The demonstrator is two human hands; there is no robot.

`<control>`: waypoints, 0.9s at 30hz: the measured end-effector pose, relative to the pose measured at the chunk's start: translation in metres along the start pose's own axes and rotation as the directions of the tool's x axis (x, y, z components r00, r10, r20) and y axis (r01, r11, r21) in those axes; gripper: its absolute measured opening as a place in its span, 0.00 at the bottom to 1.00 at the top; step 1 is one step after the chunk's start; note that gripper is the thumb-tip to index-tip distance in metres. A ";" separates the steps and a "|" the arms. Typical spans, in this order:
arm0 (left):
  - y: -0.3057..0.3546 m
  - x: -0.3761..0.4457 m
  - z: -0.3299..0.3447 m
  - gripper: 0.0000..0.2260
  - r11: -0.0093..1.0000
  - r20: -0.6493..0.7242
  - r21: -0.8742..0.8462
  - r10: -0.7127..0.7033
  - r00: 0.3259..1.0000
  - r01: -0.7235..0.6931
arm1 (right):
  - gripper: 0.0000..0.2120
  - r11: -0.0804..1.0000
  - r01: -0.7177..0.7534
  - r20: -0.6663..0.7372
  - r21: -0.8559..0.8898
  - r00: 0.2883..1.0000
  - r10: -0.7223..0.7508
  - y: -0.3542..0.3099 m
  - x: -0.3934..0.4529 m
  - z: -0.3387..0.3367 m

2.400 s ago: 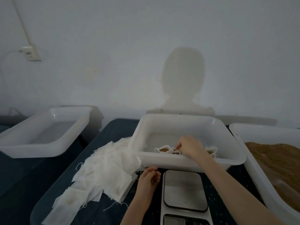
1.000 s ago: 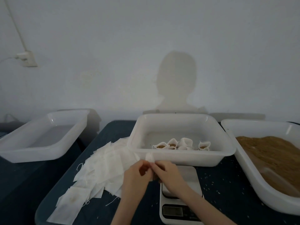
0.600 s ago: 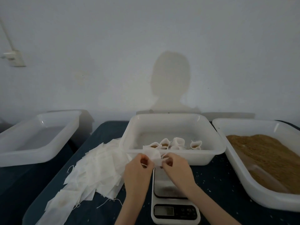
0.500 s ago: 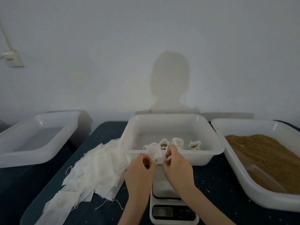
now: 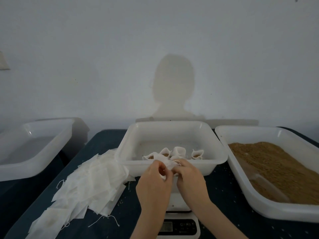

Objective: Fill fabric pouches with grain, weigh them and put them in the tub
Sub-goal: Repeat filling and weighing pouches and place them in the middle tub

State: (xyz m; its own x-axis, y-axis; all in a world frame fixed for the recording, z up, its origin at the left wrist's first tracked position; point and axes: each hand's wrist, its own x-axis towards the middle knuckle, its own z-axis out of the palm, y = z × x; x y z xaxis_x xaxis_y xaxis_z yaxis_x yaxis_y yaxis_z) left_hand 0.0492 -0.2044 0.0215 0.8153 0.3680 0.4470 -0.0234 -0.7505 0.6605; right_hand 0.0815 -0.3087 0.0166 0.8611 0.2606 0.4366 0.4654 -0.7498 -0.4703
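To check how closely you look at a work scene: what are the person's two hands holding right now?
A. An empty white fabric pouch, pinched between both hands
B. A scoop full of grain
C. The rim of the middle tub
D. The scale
A: the left hand and right hand both pinch a white pouch, held above the scale in front of the middle tub.

Dim, grey, soft-focus view; light comes from behind the person, casting a head-and-shoulders shadow (image 5: 173, 88) on the wall (image 5: 86, 49); faint glare on the tub rim (image 5: 201, 125); wide-angle bending at the edges.
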 end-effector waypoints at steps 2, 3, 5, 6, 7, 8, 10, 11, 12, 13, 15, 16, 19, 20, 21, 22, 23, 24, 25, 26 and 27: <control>0.005 -0.005 0.001 0.10 0.997 0.005 0.018 0.076 0.997 -0.076 | 0.10 1.000 -0.022 0.022 0.006 1.000 0.022 0.003 0.000 -0.001; 0.007 -0.007 0.003 0.10 0.990 0.000 0.027 0.142 0.990 -0.142 | 0.08 1.000 -0.030 0.042 -0.001 0.999 0.030 0.005 0.000 -0.002; 0.007 -0.009 0.005 0.10 0.960 -0.038 0.019 0.280 0.959 -0.279 | 0.08 0.998 -0.060 0.096 0.012 0.994 0.058 0.009 0.000 -0.004; 0.007 -0.008 0.005 0.09 0.942 -0.051 -0.012 0.335 0.941 -0.336 | 0.09 0.996 -0.080 0.116 0.047 0.991 0.074 0.012 0.001 -0.006; 0.005 -0.006 0.003 0.06 0.919 -0.060 -0.048 0.387 0.920 -0.390 | 0.12 0.991 -0.100 0.115 0.091 0.989 0.089 0.015 0.001 -0.008; 0.001 -0.002 0.000 0.04 0.896 -0.038 -0.093 0.434 0.900 -0.435 | 0.14 0.985 -0.125 0.110 0.121 0.988 0.112 0.018 0.002 -0.012; -0.007 0.006 -0.006 0.14 0.862 0.109 -0.148 0.502 0.858 -0.485 | 0.12 0.975 -0.158 0.105 0.155 0.984 0.142 0.023 0.003 -0.018; -0.011 0.011 -0.010 0.23 0.857 0.237 -0.147 0.515 0.824 -0.493 | 0.07 0.973 -0.165 0.105 0.164 0.983 0.149 0.026 0.003 -0.022; -0.015 0.016 -0.012 0.31 0.858 0.365 -0.122 0.507 0.781 -0.500 | 0.07 0.972 -0.167 0.105 0.164 0.983 0.151 0.028 0.003 -0.025; -0.018 0.020 -0.014 0.38 0.853 0.456 -0.080 0.492 0.742 -0.516 | 0.09 0.970 -0.162 0.099 0.179 0.984 0.146 0.031 0.003 -0.028; -0.023 0.027 -0.012 0.43 0.835 0.514 -0.023 0.482 0.709 -0.550 | 0.07 0.977 -0.134 0.087 0.168 0.989 0.120 0.035 0.003 -0.033; -0.025 0.029 -0.010 0.43 0.841 0.516 -0.022 0.473 0.714 -0.541 | 0.07 0.984 -0.116 0.097 0.134 0.990 0.103 0.036 0.002 -0.037; -0.027 0.032 -0.005 0.37 0.859 0.510 -0.038 0.457 0.729 -0.511 | 0.06 0.997 -0.054 0.137 0.059 0.990 0.045 0.041 -0.001 -0.047; -0.026 0.032 -0.003 0.34 0.861 0.505 -0.045 0.457 0.733 -0.506 | 0.08 0.998 -0.025 0.148 0.056 0.989 0.016 0.042 -0.002 -0.050; -0.025 0.031 -0.001 0.30 0.869 0.501 -0.057 0.451 0.739 -0.492 | 0.10 0.998 0.013 0.158 0.069 0.987 -0.024 0.044 -0.002 -0.054; -0.023 0.031 0.001 0.26 0.881 0.504 -0.069 0.436 0.745 -0.468 | 0.11 0.996 0.048 0.175 0.077 0.983 -0.060 0.044 -0.002 -0.058; -0.021 0.031 0.002 0.22 0.895 0.516 -0.083 0.415 0.749 -0.439 | 0.12 0.994 0.072 0.189 0.077 0.978 -0.086 0.045 -0.003 -0.062; -0.018 0.031 0.003 0.17 0.907 0.529 -0.104 0.397 0.750 -0.407 | 0.12 0.995 0.080 0.201 0.060 0.975 -0.091 0.045 -0.003 -0.065; -0.016 0.030 0.004 0.13 0.917 0.539 -0.131 0.385 0.749 -0.377 | 0.12 0.996 0.082 0.204 0.030 0.975 -0.087 0.047 -0.003 -0.069; -0.014 0.030 0.006 0.10 0.923 0.546 -0.162 0.379 0.747 -0.350 | 0.12 0.997 0.078 0.200 0.003 0.977 -0.077 0.049 -0.003 -0.072; -0.012 0.030 0.009 0.08 0.925 0.551 -0.188 0.378 0.744 -0.331 | 0.11 0.997 0.070 0.189 -0.011 0.980 -0.067 0.051 -0.004 -0.075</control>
State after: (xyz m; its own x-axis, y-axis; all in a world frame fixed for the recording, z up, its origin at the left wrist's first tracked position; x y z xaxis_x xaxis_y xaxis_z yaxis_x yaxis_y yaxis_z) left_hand 0.0793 -0.1890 0.0221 0.9164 -0.3126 0.2502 -0.4004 -0.7124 0.5763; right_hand 0.0869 -0.3935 0.0483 0.8514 0.4200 0.3143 0.5221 -0.7364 -0.4303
